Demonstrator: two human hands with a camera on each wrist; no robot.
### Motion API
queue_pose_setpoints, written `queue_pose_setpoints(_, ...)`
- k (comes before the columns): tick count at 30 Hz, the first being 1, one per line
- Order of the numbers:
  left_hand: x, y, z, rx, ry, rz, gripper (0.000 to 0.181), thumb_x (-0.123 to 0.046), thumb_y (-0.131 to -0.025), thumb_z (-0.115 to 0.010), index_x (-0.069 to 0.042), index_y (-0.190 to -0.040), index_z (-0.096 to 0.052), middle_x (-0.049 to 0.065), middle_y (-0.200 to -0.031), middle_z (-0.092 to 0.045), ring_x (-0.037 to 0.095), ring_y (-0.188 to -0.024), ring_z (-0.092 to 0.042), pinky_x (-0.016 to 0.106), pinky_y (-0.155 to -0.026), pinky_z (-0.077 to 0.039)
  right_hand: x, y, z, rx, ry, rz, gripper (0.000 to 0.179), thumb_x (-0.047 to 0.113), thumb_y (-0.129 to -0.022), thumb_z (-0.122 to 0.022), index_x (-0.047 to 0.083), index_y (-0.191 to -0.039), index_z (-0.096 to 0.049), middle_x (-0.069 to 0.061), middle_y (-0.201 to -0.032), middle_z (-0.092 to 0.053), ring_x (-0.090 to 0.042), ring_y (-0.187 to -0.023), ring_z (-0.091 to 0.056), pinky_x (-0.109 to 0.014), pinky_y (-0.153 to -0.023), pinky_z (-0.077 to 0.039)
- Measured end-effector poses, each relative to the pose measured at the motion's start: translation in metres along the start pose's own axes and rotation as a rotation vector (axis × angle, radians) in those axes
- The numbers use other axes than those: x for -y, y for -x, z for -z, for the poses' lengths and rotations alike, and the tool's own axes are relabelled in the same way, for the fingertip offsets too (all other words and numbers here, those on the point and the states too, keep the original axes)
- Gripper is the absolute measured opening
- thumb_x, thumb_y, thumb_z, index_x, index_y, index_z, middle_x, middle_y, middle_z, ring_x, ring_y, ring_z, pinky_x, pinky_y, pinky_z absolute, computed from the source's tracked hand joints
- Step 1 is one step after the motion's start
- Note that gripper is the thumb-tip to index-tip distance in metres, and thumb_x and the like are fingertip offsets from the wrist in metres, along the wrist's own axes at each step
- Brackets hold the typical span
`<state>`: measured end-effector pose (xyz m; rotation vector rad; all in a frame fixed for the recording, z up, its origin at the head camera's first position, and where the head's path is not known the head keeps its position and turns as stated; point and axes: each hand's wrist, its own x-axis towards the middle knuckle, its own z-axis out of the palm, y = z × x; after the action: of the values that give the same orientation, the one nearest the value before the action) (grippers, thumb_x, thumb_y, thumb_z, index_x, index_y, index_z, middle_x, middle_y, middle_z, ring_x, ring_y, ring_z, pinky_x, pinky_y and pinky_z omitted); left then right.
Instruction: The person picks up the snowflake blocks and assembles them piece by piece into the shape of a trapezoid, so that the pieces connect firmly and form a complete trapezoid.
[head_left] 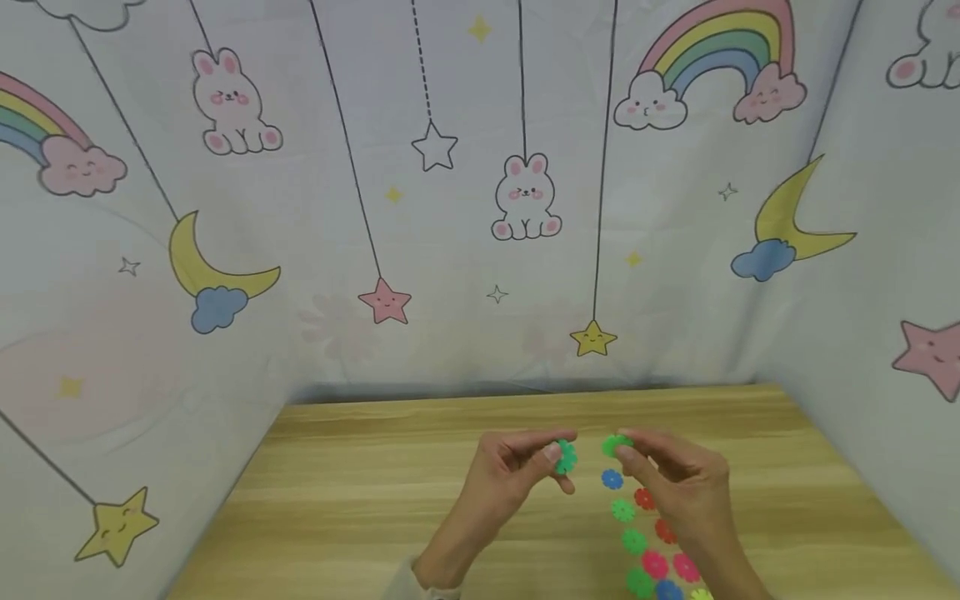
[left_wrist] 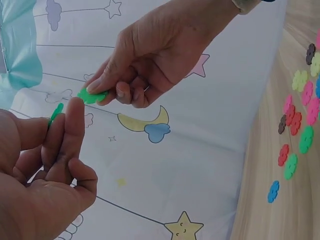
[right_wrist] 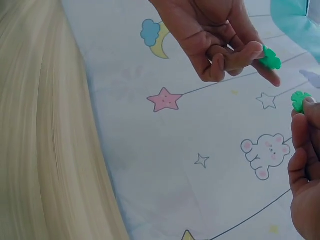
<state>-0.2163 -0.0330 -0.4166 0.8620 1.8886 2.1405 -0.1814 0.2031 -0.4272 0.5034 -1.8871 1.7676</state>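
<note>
My left hand (head_left: 506,479) pinches a bluish-green flower-shaped interlocking disc (head_left: 567,456) between thumb and fingers, its flat face showing in the head view. Across a small gap, my right hand (head_left: 693,487) pinches a brighter green interlocking disc (head_left: 617,445), tilted so that it looks narrower. Both hands are raised over the wooden table. In the left wrist view, the left hand's disc (left_wrist: 56,114) appears edge-on, while the right hand's disc (left_wrist: 92,96) is partly covered by fingers. The right wrist view shows the two discs apart, each at the fingertips.
Several loose discs in blue, green, red and pink lie on the table (head_left: 360,500) below and beside my right hand, like this blue one (head_left: 612,479). Some are hidden by the right forearm. A printed cloth (head_left: 450,250) stands behind the table and along both sides.
</note>
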Motion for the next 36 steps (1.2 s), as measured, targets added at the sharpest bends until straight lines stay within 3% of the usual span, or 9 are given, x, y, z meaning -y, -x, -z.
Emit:
queue_pose_setpoints(4, -0.007, 0.003, -0.003, 0.022, 0.012, -0.023, 0.031, -0.013, -0.109, -0.063, 0.005, -0.132, -0.073, 0.046, -0.11, -0.067, 0.003, -0.073, -0.076, 0.031, -0.104, -0.059, -0.003, -0.001, -0.007, 0.054, -0.139, 0.147, 0.032, -0.025, -0.09, -0.066, -0.009, -0.115, -0.076, 0.006, -0.104, -0.082, -0.008, -0.082, -0.07, -0.019, -0.082, -0.061)
queue_pose_setpoints(7, -0.011, 0.005, -0.004, 0.032, 0.013, -0.021, 0.03, -0.013, -0.109, -0.062, 0.006, -0.131, -0.073, 0.047, -0.11, -0.067, 0.002, -0.071, -0.075, 0.03, -0.103, -0.058, -0.008, -0.004, -0.012, 0.119, -0.255, 0.285, 0.036, -0.03, -0.087, -0.065, -0.012, -0.117, -0.075, 0.0, -0.1, -0.08, -0.013, -0.081, -0.064, -0.02, -0.082, -0.058)
queue_pose_setpoints(10, -0.013, 0.007, -0.006, 0.046, 0.019, -0.014, 0.031, -0.013, -0.109, -0.062, 0.006, -0.131, -0.073, 0.046, -0.112, -0.067, 0.002, -0.07, -0.075, 0.03, -0.1, -0.059, -0.011, -0.005, -0.015, 0.163, -0.308, 0.353, 0.036, -0.028, -0.088, -0.065, -0.012, -0.118, -0.075, -0.001, -0.093, -0.077, -0.015, -0.08, -0.061, -0.022, -0.079, -0.057)
queue_pose_setpoints(19, -0.015, 0.008, -0.009, 0.073, 0.05, -0.068, 0.033, -0.011, -0.109, -0.06, 0.012, -0.129, -0.07, 0.046, -0.112, -0.069, 0.002, -0.07, -0.076, 0.028, -0.094, -0.06, -0.013, -0.008, -0.02, 0.219, -0.408, 0.403, 0.034, -0.025, -0.09, -0.066, -0.013, -0.122, -0.073, -0.004, -0.091, -0.076, -0.018, -0.077, -0.06, -0.025, -0.074, -0.057)
queue_pose_setpoints(24, -0.02, 0.009, -0.01, 0.062, 0.078, -0.014, 0.031, -0.011, -0.108, -0.061, 0.01, -0.13, -0.071, 0.046, -0.117, -0.068, 0.003, -0.068, -0.075, 0.027, -0.095, -0.06, -0.011, -0.009, -0.022, 0.232, -0.454, 0.417, 0.034, -0.025, -0.091, -0.066, -0.015, -0.122, -0.072, -0.005, -0.093, -0.077, -0.02, -0.077, -0.059, -0.028, -0.068, -0.054)
queue_pose_setpoints(27, -0.021, 0.01, -0.011, 0.058, 0.093, -0.02, 0.031, -0.011, -0.107, -0.062, 0.01, -0.129, -0.072, 0.026, -0.107, -0.077, 0.003, -0.067, -0.075, 0.026, -0.092, -0.06, -0.01, -0.01, -0.023, 0.238, -0.47, 0.431, 0.034, -0.025, -0.091, -0.066, -0.015, -0.123, -0.072, -0.007, -0.094, -0.077, -0.021, -0.077, -0.058, -0.029, -0.067, -0.053)
queue_pose_setpoints(31, -0.019, 0.01, -0.014, 0.056, 0.106, -0.06, 0.029, -0.01, -0.106, -0.063, 0.009, -0.126, -0.074, 0.003, -0.101, -0.08, 0.003, -0.066, -0.075, 0.025, -0.09, -0.061, -0.009, -0.01, -0.023, 0.251, -0.471, 0.439, 0.035, -0.025, -0.09, -0.066, -0.015, -0.123, -0.072, -0.007, -0.098, -0.078, -0.02, -0.077, -0.059, -0.028, -0.067, -0.054)
queue_pose_setpoints(36, -0.017, 0.009, -0.016, 0.068, 0.109, -0.066, 0.029, -0.009, -0.107, -0.064, 0.011, -0.126, -0.073, 0.038, -0.115, -0.073, 0.003, -0.067, -0.075, 0.026, -0.089, -0.061, -0.009, -0.009, -0.023, 0.274, -0.465, 0.462, 0.036, -0.024, -0.091, -0.067, -0.013, -0.124, -0.072, -0.006, -0.102, -0.08, -0.02, -0.076, -0.059, -0.027, -0.066, -0.054)
